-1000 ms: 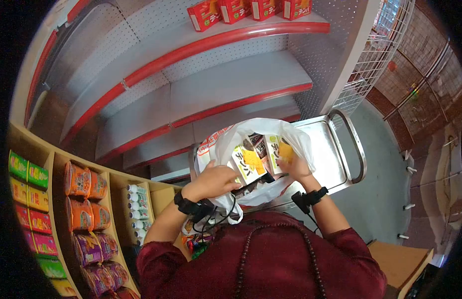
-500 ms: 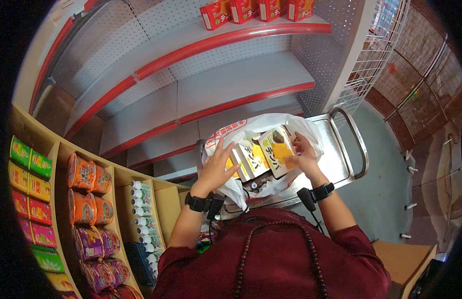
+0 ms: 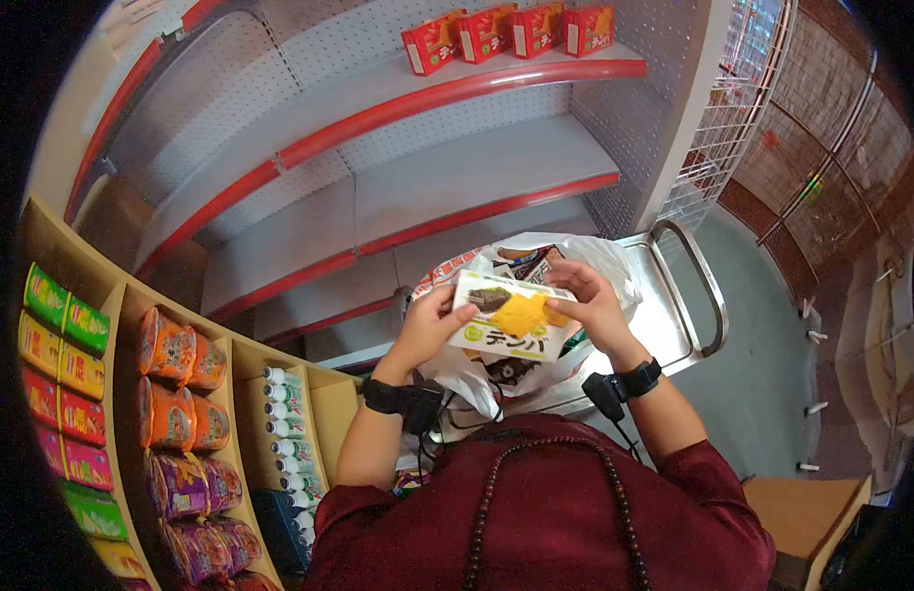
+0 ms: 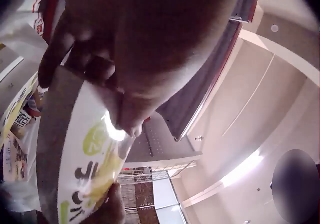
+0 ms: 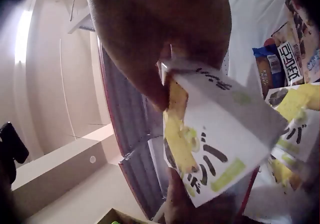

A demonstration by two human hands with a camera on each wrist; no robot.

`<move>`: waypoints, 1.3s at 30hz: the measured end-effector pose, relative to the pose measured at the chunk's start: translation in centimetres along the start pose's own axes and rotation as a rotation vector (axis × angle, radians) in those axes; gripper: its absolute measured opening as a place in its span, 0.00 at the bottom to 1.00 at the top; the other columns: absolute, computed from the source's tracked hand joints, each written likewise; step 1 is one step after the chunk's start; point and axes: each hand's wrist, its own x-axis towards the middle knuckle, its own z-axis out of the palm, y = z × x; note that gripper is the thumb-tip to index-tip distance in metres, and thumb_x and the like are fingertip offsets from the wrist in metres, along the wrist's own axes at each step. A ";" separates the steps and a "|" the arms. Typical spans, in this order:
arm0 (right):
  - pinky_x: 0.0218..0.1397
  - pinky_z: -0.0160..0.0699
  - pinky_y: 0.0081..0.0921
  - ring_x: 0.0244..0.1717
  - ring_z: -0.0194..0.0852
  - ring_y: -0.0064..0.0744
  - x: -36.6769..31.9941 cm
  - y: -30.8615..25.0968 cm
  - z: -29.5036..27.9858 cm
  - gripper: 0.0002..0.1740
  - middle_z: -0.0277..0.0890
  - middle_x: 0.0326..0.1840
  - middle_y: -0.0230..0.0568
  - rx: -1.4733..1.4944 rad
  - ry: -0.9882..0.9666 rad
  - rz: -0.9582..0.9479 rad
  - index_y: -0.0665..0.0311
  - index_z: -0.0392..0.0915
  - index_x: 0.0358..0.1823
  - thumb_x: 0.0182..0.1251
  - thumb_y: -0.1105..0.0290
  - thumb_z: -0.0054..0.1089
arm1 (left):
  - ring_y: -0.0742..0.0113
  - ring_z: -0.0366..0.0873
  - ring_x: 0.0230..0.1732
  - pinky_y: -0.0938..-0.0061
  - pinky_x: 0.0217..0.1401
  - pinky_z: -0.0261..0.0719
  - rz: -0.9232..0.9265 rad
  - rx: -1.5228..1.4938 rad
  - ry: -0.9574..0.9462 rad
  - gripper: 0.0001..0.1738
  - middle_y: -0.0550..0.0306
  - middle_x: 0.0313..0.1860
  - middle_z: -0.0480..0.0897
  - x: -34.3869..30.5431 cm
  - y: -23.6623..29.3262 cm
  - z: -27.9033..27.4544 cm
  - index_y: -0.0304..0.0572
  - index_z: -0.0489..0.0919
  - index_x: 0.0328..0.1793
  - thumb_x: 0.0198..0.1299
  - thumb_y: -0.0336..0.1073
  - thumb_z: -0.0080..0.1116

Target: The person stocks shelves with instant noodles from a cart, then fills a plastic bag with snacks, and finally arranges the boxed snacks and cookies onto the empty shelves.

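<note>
A white snack box (image 3: 477, 340) with a yellow cracker picture is held over the plastic bag (image 3: 617, 264), its printed front turned up. My left hand (image 3: 424, 327) grips its left end, thumb on the front. At the right end my right hand (image 3: 603, 320) pinches it, thumb over the yellow picture. Both wrist views show the box up close, with the left hand's fingers (image 4: 97, 66) around one edge. Inside the open bag, the right wrist view shows another white box (image 5: 295, 139) of this kind and a blue-and-brown packet (image 5: 267, 69).
The bag stands on a metal trolley (image 3: 664, 325). Ahead is a grey shelf rack with red edges (image 3: 496, 212); several red boxes (image 3: 485, 37) stand on its upper shelf. At left, a wooden shelf unit (image 3: 122, 295) holds noodle packs (image 3: 171, 414) and white bottles (image 3: 285, 414).
Both hands have come up from the bag with a white snack box between them. The box has turned from upright among the others to lying across, front up.
</note>
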 end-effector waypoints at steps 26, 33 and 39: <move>0.47 0.71 0.21 0.41 0.71 0.24 -1.2 1.6 -2.6 0.15 0.72 0.41 0.35 -0.045 0.135 0.235 0.65 0.70 0.46 0.56 0.76 0.57 | 0.45 0.75 0.45 0.62 0.46 0.72 0.347 0.584 1.102 0.25 0.39 0.40 0.77 23.3 10.9 -20.8 0.34 0.68 0.46 0.45 0.40 0.64; 0.47 0.70 0.21 0.41 0.71 0.24 -0.7 2.7 -3.1 0.15 0.72 0.40 0.34 -0.009 0.157 0.245 0.65 0.70 0.46 0.55 0.76 0.57 | 0.47 0.74 0.50 0.64 0.49 0.71 0.182 0.540 0.932 0.29 0.38 0.47 0.75 26.8 10.7 -20.3 0.32 0.66 0.50 0.44 0.39 0.65; 0.49 0.71 0.24 0.44 0.72 0.26 -0.5 3.6 -3.5 0.14 0.71 0.40 0.35 -0.047 0.170 0.285 0.66 0.70 0.45 0.56 0.78 0.55 | 0.50 0.71 0.54 0.68 0.55 0.68 0.211 0.561 0.795 0.36 0.39 0.52 0.73 28.9 9.3 -22.3 0.31 0.62 0.56 0.42 0.38 0.66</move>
